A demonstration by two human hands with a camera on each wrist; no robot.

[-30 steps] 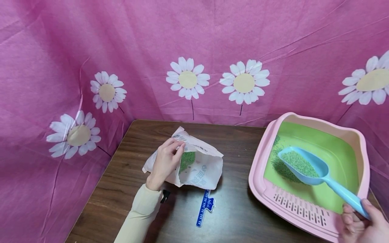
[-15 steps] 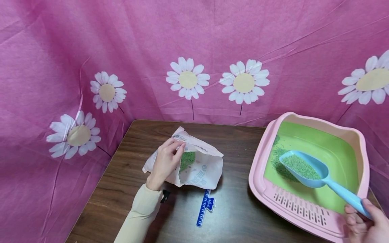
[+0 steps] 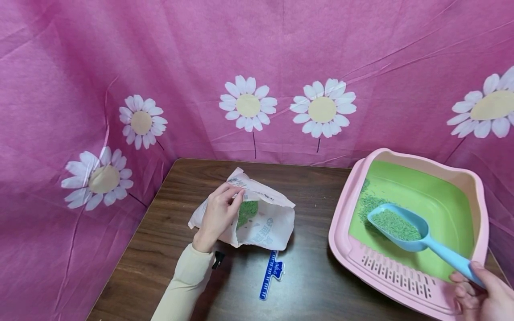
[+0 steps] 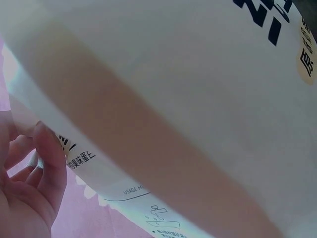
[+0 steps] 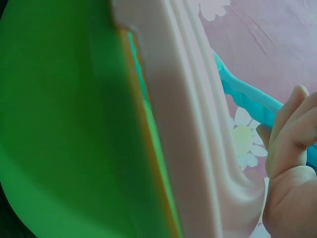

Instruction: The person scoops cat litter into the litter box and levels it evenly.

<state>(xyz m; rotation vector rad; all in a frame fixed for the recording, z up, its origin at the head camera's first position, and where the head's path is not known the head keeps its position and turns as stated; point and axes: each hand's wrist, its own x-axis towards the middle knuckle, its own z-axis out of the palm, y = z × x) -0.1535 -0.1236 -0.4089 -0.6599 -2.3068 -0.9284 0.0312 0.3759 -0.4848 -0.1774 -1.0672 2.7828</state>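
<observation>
My left hand (image 3: 218,214) pinches the upper edge of an opened white paper bag (image 3: 273,229), which lies with its mouth facing right; green litter pellets (image 3: 247,211) show inside. In the left wrist view the printed bag (image 4: 208,99) fills most of the picture beside the thumb and fingers. Far right, my right hand (image 3: 483,292) grips the handle of a light blue litter scoop (image 3: 420,243). Green pellets (image 3: 395,224) fill the scoop's bowl, held over a pink litter box (image 3: 341,218) with a green inside. In the right wrist view the box wall (image 5: 183,124) hides the bowl.
Loose green pellets (image 3: 367,203) lie at the box's left inside. A blue bag clip (image 3: 268,276) marked like a ruler lies in front of the bag on the brown wooden table (image 3: 309,267). A pink curtain (image 3: 281,40) with daisies hangs behind and at the left.
The filled scoop has come down slightly toward the front of the litter box, and the right hand has shifted a little with it. The left hand and bag stay put.
</observation>
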